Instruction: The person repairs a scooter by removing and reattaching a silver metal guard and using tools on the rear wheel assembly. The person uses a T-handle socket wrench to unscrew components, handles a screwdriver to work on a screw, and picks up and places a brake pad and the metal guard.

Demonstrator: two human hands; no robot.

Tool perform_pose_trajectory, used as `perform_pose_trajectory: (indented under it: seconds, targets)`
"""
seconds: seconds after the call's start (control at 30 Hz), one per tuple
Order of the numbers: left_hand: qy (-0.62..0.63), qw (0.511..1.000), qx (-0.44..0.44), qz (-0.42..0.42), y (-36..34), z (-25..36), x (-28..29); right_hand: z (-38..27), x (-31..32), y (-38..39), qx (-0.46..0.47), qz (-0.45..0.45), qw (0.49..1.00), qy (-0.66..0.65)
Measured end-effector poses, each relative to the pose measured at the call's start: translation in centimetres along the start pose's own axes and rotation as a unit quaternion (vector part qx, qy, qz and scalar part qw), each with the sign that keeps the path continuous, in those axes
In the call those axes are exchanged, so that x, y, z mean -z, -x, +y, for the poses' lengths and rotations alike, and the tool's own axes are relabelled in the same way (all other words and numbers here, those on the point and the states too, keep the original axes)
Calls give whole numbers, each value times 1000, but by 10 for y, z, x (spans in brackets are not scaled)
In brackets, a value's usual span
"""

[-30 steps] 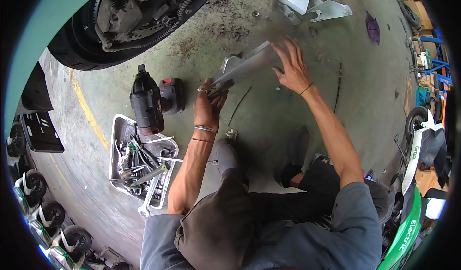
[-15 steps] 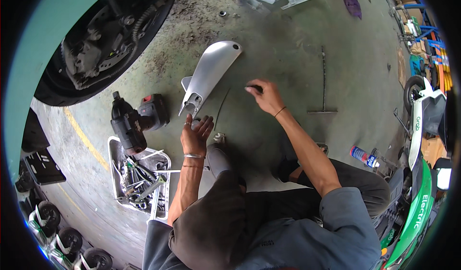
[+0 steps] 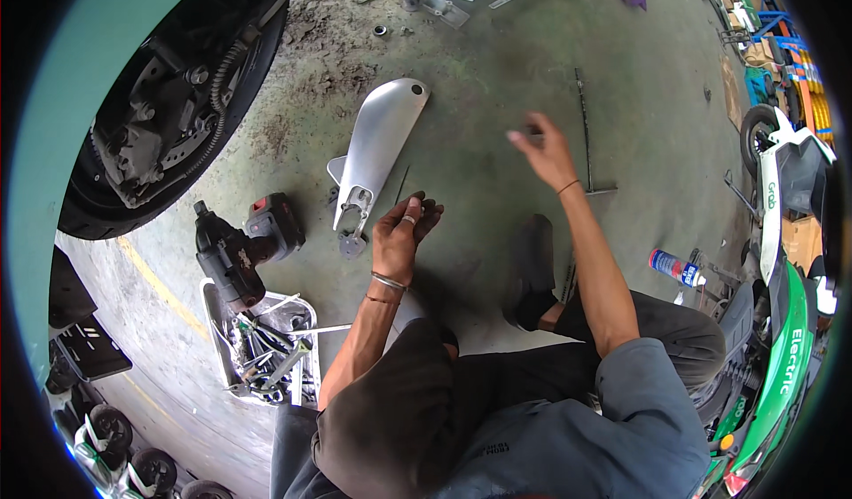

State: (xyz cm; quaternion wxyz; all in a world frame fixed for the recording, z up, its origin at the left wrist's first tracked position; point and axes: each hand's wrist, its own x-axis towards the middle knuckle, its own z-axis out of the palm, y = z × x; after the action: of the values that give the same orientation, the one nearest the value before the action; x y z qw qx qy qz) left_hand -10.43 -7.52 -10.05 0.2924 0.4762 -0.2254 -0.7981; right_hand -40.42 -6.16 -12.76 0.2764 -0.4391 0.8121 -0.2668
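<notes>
Near the middle, my left hand [image 3: 398,243] has its fingers and thumb drawn together; whatever they pinch is too small to make out. Just beyond it, a thin dark strip [image 3: 402,185] lies on the floor, its near end hidden by the hand. A silver curved cover [image 3: 383,135] rests to the left of the strip, with a small round grey part [image 3: 352,247] at its near end. Farther right, my right hand [image 3: 552,156] is raised over the floor and blurred, its fingers curled around a small dark thing that I cannot identify.
A black cordless impact wrench [image 3: 232,264] stands by a metal tray [image 3: 210,308] of hand tools at left. A motorcycle wheel [image 3: 80,202] is at upper left. On the right are a T-handle tool [image 3: 584,126], a spray can [image 3: 672,267] and a green-and-white motorbike [image 3: 779,357].
My right hand has swung right, away from the silver cover. My left hand has moved slightly right, its spread fingers now drawn together. The whole view has shifted a little.
</notes>
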Motion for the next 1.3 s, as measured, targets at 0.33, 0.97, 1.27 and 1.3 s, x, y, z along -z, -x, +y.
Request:
perform_pose_trajectory:
  seconds: [0.33,0.97,1.27,1.3]
  targets:
    - [20,996,49,-68,-6,10,26,199,61,38,-181,140,944,240]
    - [255,967,15,-12,-50,47,56,-78,63,120,-368,-90,796,-472]
    - [277,958,-66,46,-35,74,51,-146,0,167,-109,-185,961,-176]
    - [284,955,-69,58,-33,76,51,-148,-3,167,-99,-187,962,-172]
